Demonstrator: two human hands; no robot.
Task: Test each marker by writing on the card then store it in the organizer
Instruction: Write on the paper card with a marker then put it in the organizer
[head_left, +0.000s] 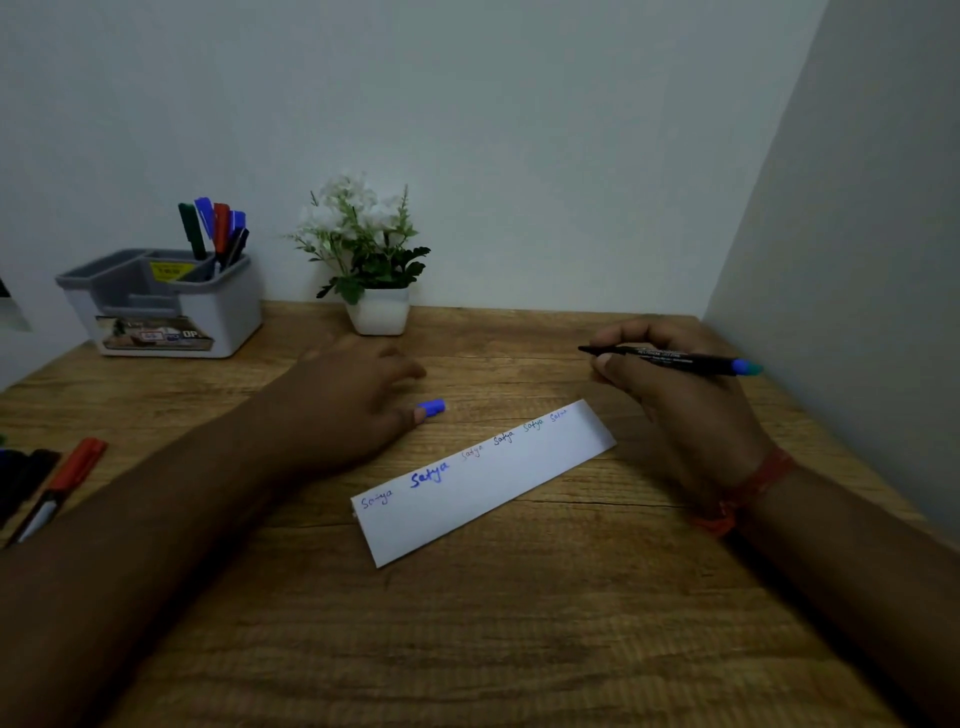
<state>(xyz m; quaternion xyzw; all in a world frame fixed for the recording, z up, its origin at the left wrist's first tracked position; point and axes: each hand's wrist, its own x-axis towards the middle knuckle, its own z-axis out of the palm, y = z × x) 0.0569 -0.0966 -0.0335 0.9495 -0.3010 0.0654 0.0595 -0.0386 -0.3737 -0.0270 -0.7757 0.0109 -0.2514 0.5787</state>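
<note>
Gripping a black marker (670, 358) with a blue end, the right hand (680, 395) holds it level above the wooden desk (519, 623), uncapped tip pointing left, clear of the card (483, 480). Fingers are curled round the barrel. A red thread band (748, 488) sits on that wrist.

Left hand (353, 400) lies palm down on the desk, fingers spread and relaxed, thumb tip touching a blue cap (432, 408) just beyond the card's upper edge.

Card: a long white strip lying slantwise at desk centre, one short word written on it six times, the second in bold blue.

Organizer (161, 301): grey and white, at the far left against the wall, with several markers (213, 228) upright in its rear right compartment; green, blue and red caps show.

More markers (62, 483), one red-capped, lie at the left desk edge. A white pot of white flowers (371, 260) stands beside the organizer.
</note>
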